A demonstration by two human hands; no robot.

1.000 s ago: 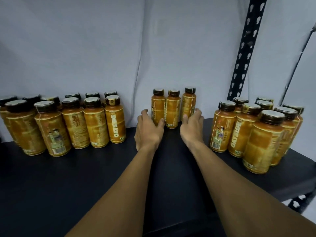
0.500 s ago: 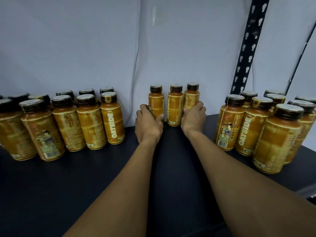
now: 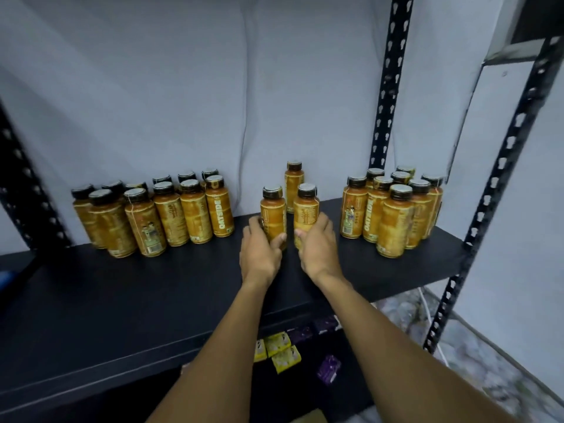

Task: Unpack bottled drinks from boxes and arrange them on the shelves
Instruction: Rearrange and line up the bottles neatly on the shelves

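– Hands, where are they?
– Both are over the middle of the black shelf [image 3: 122, 300]. The left hand [image 3: 259, 254] has fingers and thumb wrapped round the lower half of 1 orange bottle [image 3: 272, 210]. The right hand [image 3: 319, 248] clasps a 2nd bottle [image 3: 306, 209] the same way, just to the right of the first.
– Do those 2 touch?
– No, a narrow gap shows between them. Both are upright, dark caps on top. Their bases are hidden behind the hands, so I cannot tell whether they rest on the shelf or are lifted off it.
– Anything behind them?
– A 3rd bottle [image 3: 294, 181], upright and farther back, close to the pale wall [image 3: 183, 87], seen through that gap.
– And the rest?
– A left cluster [image 3: 192, 215] of the same bottles stands in 2 rows at the far left, 1 label reading OATSIDE. A right cluster [image 3: 393, 221] stands at the far right, near the black perforated post [image 3: 387, 87]. Both are well apart from the hands. Below the shelf's near edge, yellow packets [image 3: 277, 345] and purple packets [image 3: 329, 365] lie on a lower level.
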